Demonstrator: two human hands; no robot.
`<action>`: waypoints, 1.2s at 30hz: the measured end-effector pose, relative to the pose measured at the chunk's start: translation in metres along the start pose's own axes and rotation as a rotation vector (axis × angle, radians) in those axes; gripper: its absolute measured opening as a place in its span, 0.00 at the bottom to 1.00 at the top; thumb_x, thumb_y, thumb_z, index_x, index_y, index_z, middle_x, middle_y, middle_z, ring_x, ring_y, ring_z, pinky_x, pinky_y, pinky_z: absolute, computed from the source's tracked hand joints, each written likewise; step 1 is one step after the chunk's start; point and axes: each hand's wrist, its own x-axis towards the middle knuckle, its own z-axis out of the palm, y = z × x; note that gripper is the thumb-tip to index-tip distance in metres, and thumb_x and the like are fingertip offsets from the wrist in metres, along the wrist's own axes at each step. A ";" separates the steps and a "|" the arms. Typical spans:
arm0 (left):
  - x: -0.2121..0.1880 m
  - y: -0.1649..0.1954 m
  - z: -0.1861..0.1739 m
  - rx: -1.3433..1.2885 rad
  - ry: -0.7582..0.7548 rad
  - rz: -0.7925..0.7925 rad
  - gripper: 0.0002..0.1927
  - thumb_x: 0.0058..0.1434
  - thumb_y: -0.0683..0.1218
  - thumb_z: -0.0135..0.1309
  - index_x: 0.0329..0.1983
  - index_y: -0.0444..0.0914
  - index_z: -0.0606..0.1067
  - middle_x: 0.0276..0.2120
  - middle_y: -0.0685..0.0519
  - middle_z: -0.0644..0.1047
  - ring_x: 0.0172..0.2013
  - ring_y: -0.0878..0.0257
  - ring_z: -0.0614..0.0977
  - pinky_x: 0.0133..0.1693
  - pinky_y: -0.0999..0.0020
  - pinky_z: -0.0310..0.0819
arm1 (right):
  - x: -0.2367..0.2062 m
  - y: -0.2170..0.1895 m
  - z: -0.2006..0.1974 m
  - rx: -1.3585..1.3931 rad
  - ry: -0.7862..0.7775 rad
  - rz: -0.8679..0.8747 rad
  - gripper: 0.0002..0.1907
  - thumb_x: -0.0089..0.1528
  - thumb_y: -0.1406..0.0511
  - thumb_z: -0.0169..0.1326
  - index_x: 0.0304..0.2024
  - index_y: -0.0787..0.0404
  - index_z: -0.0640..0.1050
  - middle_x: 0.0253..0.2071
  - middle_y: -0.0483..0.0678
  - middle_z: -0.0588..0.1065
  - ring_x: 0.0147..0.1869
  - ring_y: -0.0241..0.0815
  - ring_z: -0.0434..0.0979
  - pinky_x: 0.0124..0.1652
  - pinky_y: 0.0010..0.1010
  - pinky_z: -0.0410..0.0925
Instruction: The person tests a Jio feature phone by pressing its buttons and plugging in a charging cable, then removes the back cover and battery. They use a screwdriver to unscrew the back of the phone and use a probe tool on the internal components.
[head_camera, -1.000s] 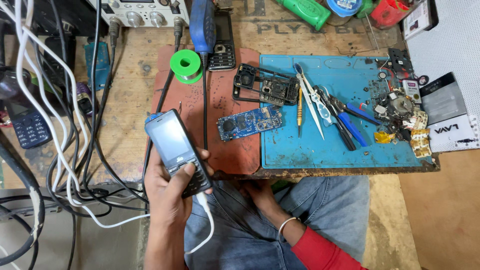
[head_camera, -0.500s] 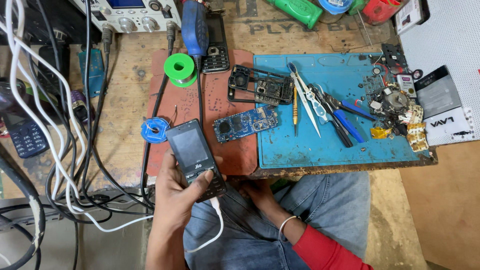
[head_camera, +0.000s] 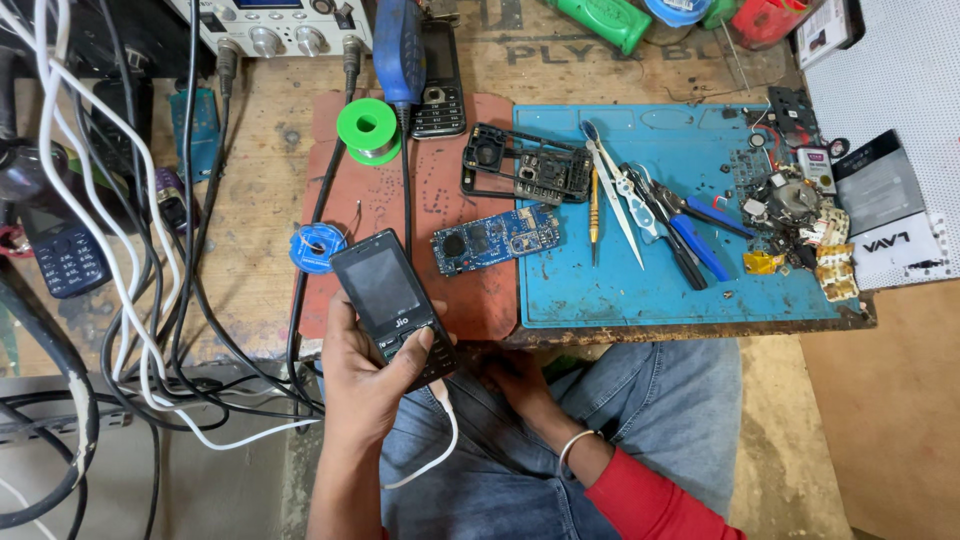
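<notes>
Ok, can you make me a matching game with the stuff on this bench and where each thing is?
Things:
1. phone
2. green spool
3. circuit board
4. tweezers

Places:
A. on the blue mat
B. in the left hand
C. top of the red mat, by the cable
D. on the red mat, near the blue mat's edge

Pairs: 1-B, 2-C, 3-D, 4-A

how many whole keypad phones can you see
3: black phone held in the left hand; one at the mat's top edge; a dark blue one far left. Cables may hide more.
</notes>
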 end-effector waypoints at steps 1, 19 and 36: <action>0.000 0.000 0.000 0.000 -0.001 0.005 0.28 0.59 0.30 0.55 0.61 0.33 0.60 0.46 0.40 0.81 0.39 0.59 0.85 0.43 0.63 0.84 | 0.000 0.000 0.001 -0.007 0.007 0.000 0.08 0.65 0.70 0.52 0.43 0.66 0.80 0.32 0.44 0.78 0.32 0.32 0.74 0.33 0.25 0.68; 0.000 0.002 -0.002 -0.027 0.001 -0.001 0.30 0.57 0.31 0.59 0.60 0.34 0.62 0.45 0.43 0.81 0.38 0.61 0.85 0.42 0.65 0.84 | -0.002 -0.001 0.006 -0.002 0.062 0.047 0.10 0.64 0.70 0.53 0.47 0.64 0.79 0.36 0.44 0.78 0.35 0.33 0.75 0.34 0.26 0.69; -0.003 -0.006 -0.007 0.035 0.067 0.020 0.26 0.53 0.37 0.61 0.54 0.34 0.65 0.31 0.49 0.74 0.24 0.62 0.77 0.24 0.67 0.75 | 0.000 -0.004 0.001 0.023 0.042 -0.028 0.08 0.62 0.71 0.53 0.42 0.66 0.80 0.29 0.44 0.76 0.29 0.32 0.72 0.30 0.27 0.66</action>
